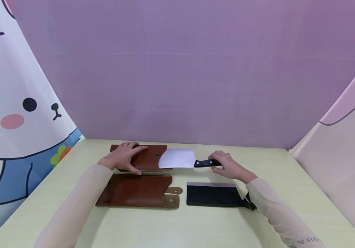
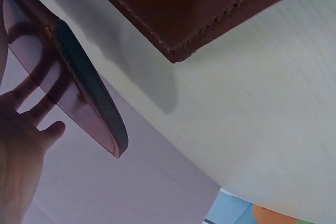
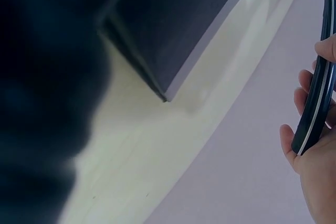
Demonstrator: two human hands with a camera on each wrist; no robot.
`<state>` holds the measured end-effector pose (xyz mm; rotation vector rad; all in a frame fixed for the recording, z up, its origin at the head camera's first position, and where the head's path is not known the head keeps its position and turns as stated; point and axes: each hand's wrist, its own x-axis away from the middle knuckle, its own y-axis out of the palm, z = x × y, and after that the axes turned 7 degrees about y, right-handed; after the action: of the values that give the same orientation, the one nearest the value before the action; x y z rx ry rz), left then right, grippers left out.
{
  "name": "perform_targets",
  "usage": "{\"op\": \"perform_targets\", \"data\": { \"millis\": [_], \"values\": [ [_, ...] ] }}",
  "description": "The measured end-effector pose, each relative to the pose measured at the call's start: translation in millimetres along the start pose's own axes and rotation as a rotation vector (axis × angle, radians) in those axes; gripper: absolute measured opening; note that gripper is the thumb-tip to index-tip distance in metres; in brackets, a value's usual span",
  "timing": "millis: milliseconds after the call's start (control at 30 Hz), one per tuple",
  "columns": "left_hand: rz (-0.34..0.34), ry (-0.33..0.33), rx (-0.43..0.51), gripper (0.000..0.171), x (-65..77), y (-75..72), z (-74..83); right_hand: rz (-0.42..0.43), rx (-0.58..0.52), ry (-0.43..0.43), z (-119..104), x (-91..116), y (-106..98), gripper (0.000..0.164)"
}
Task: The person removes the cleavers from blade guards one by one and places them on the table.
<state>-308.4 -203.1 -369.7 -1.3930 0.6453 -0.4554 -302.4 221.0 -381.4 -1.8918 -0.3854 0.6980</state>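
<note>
My left hand (image 1: 123,155) spans the farther brown leather knife sheath (image 1: 146,156), fingers at its far edge and thumb at its near edge. In the left wrist view, fingers lie against the sheath's glossy face. My right hand (image 1: 228,166) grips the black riveted handle (image 1: 207,163) of a cleaver, also seen in the right wrist view. The cleaver's pale, shiny blade (image 1: 177,158) points left, its front end inside the sheath's curved mouth.
Nearer on the pale table (image 1: 146,227) lies a second brown sheath (image 1: 137,190) with two snap straps. To its right is a black-bladed cleaver (image 1: 212,195) with a grey edge, its handle partly hidden by my right sleeve. A purple cloth wall (image 1: 189,75) stands behind.
</note>
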Motion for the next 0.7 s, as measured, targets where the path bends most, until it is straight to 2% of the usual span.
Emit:
{"op": "perform_targets", "data": {
  "millis": [333, 700],
  "values": [
    [0.0, -0.001, -0.012, 0.099, 2.5, 0.5, -2.2, 0.013, 0.009, -0.008, 5.7, 3.5, -0.5, 0.022],
    [0.005, -0.019, -0.007, 0.099, 7.9, 2.5, -8.1, -0.006, 0.005, 0.023, 6.4, 8.9, -5.3, 0.021]
  ]
}}
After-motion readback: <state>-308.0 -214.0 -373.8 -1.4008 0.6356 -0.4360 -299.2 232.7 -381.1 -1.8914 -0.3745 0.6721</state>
